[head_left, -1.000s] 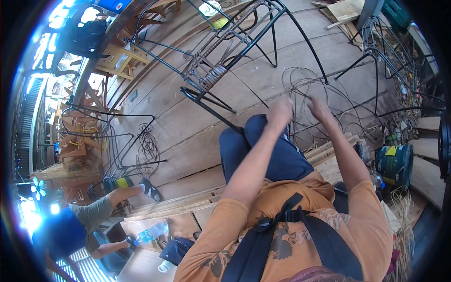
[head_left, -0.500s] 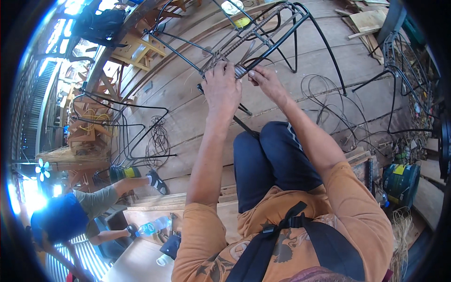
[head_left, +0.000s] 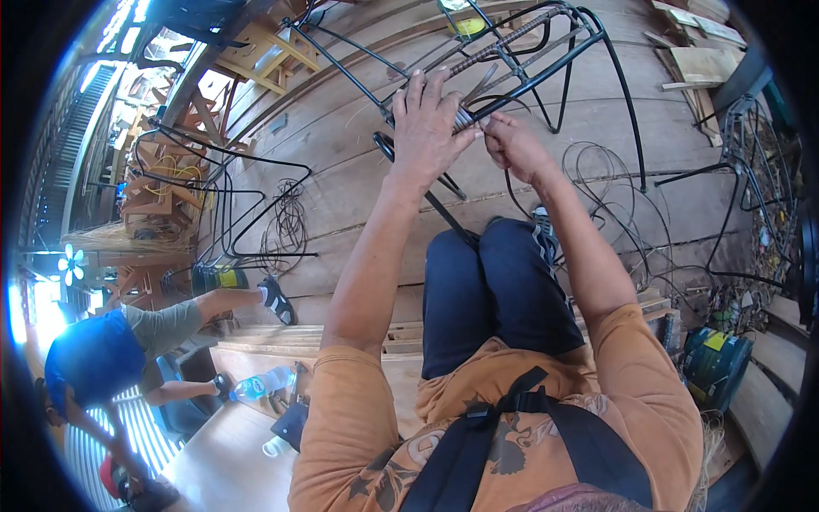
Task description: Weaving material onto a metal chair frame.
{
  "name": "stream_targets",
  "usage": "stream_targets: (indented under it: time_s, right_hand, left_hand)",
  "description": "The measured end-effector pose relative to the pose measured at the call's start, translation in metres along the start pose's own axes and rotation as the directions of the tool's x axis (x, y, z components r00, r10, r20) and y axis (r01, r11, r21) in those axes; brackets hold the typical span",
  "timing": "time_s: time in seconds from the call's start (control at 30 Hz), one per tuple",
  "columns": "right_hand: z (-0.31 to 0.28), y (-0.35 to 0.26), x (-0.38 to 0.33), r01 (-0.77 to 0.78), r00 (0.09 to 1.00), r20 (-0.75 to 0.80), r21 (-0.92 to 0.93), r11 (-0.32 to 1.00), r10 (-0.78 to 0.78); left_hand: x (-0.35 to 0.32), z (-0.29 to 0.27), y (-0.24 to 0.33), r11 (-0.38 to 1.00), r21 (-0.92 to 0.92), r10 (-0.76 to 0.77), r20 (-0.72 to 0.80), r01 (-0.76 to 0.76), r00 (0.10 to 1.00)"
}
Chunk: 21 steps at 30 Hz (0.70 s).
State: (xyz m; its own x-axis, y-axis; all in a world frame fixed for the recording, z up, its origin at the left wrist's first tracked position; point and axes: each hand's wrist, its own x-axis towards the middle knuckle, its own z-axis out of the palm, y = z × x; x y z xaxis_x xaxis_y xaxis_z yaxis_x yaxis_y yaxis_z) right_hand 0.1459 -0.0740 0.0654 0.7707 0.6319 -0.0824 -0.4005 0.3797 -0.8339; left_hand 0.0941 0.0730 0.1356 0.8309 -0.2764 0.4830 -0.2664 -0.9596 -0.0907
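Note:
A black metal rod frame [head_left: 539, 77], shaped like a piece of furniture with long bent legs, stands before my knees. My left hand [head_left: 424, 124] lies over its near corner, fingers curled across the rods and thumb against a wrapped section [head_left: 463, 119] of grey-brown strip. Just right of that wrapping, my right hand [head_left: 517, 147] pinches a thin dark strip [head_left: 510, 186], which hangs in a curve below the fingers. Short strip ends stick up from the wrapping between the hands. A rod leaning down from the frame ends near my knees.
Loose coils of dark strip [head_left: 610, 183] lie on the plank floor at right. More black rod frames stand left [head_left: 247, 162] and right [head_left: 725, 213]. A person in blue [head_left: 95, 348] bends at lower left, near a plastic bottle [head_left: 263, 385]. A green drum [head_left: 717, 367] sits lower right.
The view has shifted, so the frame and hands sit farther right. My right hand has drawn slightly down from the wrapping, and the strip now hangs visibly beneath it. My left hand stays on the frame.

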Motion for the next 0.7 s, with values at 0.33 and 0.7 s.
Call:
stream_targets:
  time_s: [0.33,0.7]
  right_hand:
    - [0.021,0.0,-0.072,0.005,0.99,-0.09,-0.748,0.663,-0.109]
    - [0.076,-0.069,-0.052,0.36,0.925,0.182,-0.147,0.921,-0.332]
  left_hand:
    - [0.003,-0.007,-0.008,0.991,-0.131,-0.015,0.125,0.032,0.992]
    - [-0.002,0.003,0.01,0.985,-0.097,-0.149,-0.079,0.141,0.986]
